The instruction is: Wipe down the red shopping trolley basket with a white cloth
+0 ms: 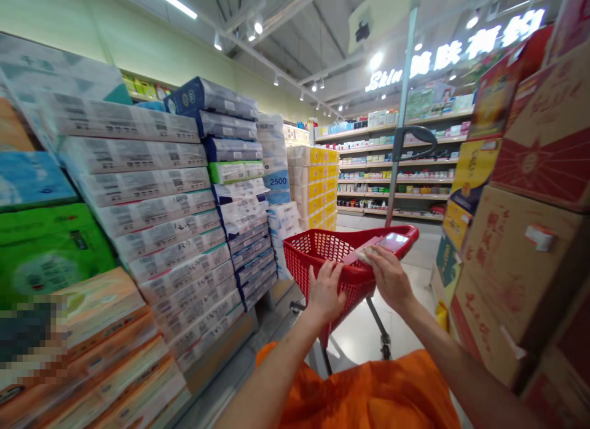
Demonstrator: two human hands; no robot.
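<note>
A red plastic shopping cart [299,244] with a perforated basket stands right in front of me. My left hand [326,294] grips the near rim of the basket, its fingers bent over the edge. In my right hand [389,274] is a white cloth [365,255], pressed against the cart's upper edge. Beside the cloth, a flat pinkish panel with a shiny, pale rectangle [395,240] lies along that edge. The fingers of the right hand partly cover the cloth. The cart's dark legs [378,321] and a caster [385,346] show underneath.
Stacked packs of tissue paper [161,189] rise close on the left. Cardboard cartons [511,257] are piled on the right. A metal pole with a dark handle [397,146] stands beyond the cart. Shelves of small goods [382,158] line the back.
</note>
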